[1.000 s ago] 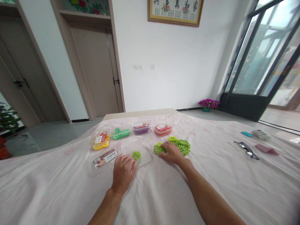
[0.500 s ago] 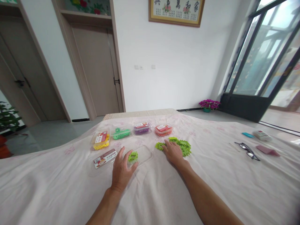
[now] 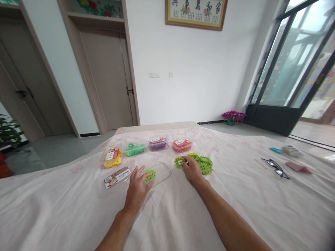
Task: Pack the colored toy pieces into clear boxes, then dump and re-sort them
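My left hand (image 3: 137, 190) reaches across the left end of a clear plastic box (image 3: 164, 178), thumb on the near side and fingers over it, gripping it. Inside the box lies a small cluster of light green plastic snowflake pieces (image 3: 150, 175). Just left of that hand is a clear lid (image 3: 117, 178) with a printed label. My right hand (image 3: 193, 169) is at the left side of a loose pile of light green snowflake pieces (image 3: 206, 164). Its thumb and fingers close on a piece (image 3: 179, 161) at the pile's left edge; the fingertips are partly hidden.
Behind the hands stand filled boxes of yellow (image 3: 113, 157), green (image 3: 135, 149), purple (image 3: 158, 143) and red pieces (image 3: 182, 145). To the right lie eyeglasses (image 3: 276, 168), a pink cloth (image 3: 298, 167), a blue item (image 3: 276, 150) and a white packet (image 3: 292, 151). A pale floral cloth (image 3: 167, 223) covers the surface.
The clear box and its green pieces have shifted slightly right with my left hand. My right hand's fingers have drawn together at the pile's left edge.
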Motion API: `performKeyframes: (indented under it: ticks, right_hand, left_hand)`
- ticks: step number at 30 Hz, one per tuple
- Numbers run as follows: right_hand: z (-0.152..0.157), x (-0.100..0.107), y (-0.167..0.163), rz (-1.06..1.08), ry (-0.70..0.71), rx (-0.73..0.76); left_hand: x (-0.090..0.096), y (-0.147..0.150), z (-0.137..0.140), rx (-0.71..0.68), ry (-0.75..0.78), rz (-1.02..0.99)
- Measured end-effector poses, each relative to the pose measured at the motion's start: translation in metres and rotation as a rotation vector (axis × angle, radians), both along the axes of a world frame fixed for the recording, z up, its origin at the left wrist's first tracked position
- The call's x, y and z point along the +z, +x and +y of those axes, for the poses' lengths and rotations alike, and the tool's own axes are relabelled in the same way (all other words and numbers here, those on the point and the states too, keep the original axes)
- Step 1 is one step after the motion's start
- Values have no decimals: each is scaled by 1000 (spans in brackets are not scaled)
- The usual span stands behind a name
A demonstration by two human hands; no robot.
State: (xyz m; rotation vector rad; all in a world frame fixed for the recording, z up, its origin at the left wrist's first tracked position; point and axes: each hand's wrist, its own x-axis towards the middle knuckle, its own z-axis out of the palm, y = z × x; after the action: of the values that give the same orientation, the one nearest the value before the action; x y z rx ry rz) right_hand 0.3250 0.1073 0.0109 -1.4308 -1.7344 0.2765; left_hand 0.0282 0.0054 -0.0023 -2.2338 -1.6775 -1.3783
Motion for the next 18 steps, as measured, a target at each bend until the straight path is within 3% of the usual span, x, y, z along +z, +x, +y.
performKeyframes:
  ticks: [4,8,12,18]
  right_hand:
    - [-3,14,-12,381,-1,-6]
    - [-15,34,-33,655,-100,183]
    - [-21,38,-48,591,-240,278]
    - [-5,35,-22,297,-169,63]
  left_hand:
    - [2,1,-2,-47,-8,6]
    - [5,4,-5,-70,-24,25]
    - [7,5,-6,-65,-29,40]
    - [4,2,-5,-72,-25,69]
